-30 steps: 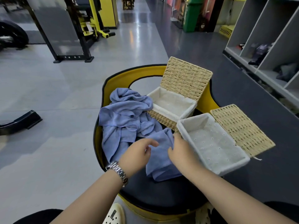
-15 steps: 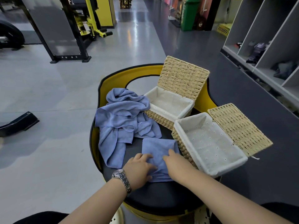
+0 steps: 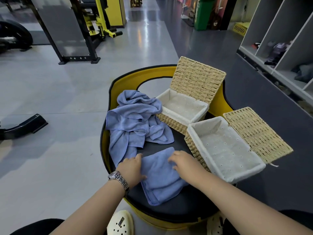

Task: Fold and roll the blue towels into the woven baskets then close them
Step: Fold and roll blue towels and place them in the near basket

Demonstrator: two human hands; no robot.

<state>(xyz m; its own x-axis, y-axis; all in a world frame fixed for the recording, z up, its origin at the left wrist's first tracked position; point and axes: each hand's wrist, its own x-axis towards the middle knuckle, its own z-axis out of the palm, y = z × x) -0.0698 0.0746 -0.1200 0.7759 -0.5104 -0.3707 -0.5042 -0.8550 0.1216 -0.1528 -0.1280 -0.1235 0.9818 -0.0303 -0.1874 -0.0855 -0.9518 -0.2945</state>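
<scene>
Single head-worn wide-angle view, looking forward and steeply down at close range over a padded seat (image 3: 169, 207) at 6 o'clock; gym floor (image 3: 50, 92) recedes toward 12 o'clock.

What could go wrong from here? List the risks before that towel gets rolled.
1. The pile of loose blue towels hangs over the round seat's yellow rim on the left; it could slide to the floor.
2. The nearer white-lined woven basket seems to overhang the seat's right edge; a nudge from the right hand might tip it.
3. The folded blue towel under both hands, the left hand included, has uneven edges, so the roll may come out loose.
</scene>
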